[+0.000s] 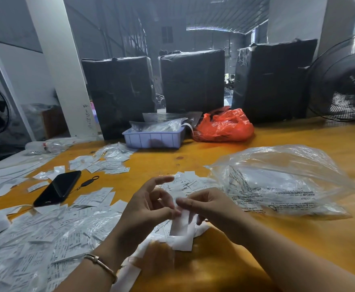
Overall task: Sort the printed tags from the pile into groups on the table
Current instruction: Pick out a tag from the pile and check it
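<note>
Pinching one white tag [181, 223] between both hands — left [149, 209], right [209, 204] | above surface [225, 260] near edge | tag pile [46, 234] at left

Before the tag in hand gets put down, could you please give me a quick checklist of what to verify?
1. Tag held: ok, left hand and right hand both pinch its top edge.
2. One tag only: cannot tell, more white strips lie right under it.
3. Print readable for sorting: not ok, the side facing the camera is blank.
4. Groups laid out: ok, tags lie in several clusters left of the phone and beyond it.
5. Bare table to set it on: ok, open wood near the right forearm.
6. Plastic bag out of the way: ok, right of the hands.
</note>
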### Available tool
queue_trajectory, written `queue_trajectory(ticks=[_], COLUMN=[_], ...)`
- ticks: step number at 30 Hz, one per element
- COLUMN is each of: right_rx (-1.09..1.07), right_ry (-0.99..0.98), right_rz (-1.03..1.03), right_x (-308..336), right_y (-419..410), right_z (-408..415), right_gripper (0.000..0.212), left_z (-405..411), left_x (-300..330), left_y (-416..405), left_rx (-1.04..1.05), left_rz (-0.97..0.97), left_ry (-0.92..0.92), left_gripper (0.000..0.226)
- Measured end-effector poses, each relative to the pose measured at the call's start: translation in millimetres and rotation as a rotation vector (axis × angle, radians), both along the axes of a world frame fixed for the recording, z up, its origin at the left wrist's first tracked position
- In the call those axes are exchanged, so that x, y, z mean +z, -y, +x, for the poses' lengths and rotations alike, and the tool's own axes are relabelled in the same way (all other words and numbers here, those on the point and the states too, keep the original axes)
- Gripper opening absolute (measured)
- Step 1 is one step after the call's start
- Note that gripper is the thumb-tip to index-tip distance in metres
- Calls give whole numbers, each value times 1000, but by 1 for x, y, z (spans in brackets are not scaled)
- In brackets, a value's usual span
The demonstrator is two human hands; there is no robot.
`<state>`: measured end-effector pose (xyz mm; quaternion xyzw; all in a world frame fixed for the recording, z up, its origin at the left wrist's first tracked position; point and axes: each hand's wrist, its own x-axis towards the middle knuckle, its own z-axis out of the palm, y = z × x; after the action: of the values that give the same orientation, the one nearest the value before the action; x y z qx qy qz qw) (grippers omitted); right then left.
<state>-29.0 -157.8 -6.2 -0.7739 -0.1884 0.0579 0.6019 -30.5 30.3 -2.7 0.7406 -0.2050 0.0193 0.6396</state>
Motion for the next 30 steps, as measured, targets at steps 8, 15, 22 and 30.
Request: queue_trajectory(ticks=[8, 15, 22, 30], right_rx=[-74, -55, -97, -213], right_ry=[63, 88, 72, 133], right_rz=[121, 139, 193, 348], right_x=[1, 2, 6, 16], right_y=[4, 1, 6, 12], right_z=[2, -2, 1, -1], right_gripper=[9, 15, 12, 39], left_z=[2, 0, 1, 1], left_x=[-1, 0, 0, -1], left_y=[1, -1, -3, -2], left_rx=[59, 20, 50, 63], left_rz=[18, 114, 120, 97], left_ry=[-11, 46, 71, 107], left_gripper=[51, 24, 19, 21])
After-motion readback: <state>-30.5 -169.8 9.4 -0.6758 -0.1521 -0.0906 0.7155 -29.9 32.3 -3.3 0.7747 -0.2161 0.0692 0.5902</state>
